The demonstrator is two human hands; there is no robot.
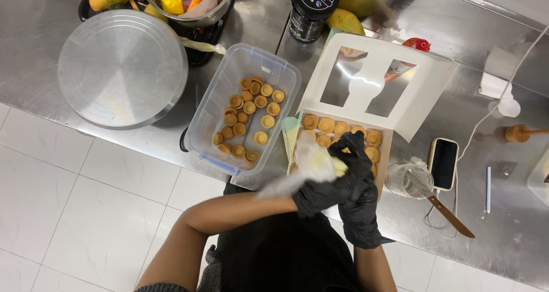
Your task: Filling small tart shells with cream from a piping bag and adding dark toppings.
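Gloved hands (343,183) and a piping bag (311,163) hide several boxed tart shells (326,124).

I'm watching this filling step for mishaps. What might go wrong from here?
The piping bag, gripped by the left hand and right hand, hides the white box below, so filling might miss a tart shell. The glass jar and phone sit close enough to get knocked.

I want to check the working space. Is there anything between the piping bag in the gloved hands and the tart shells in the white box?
Nothing visible. Both hands, left and right, hold the piping bag directly above the tart shells in the white box. Its tip is hidden, so contact cannot be told.
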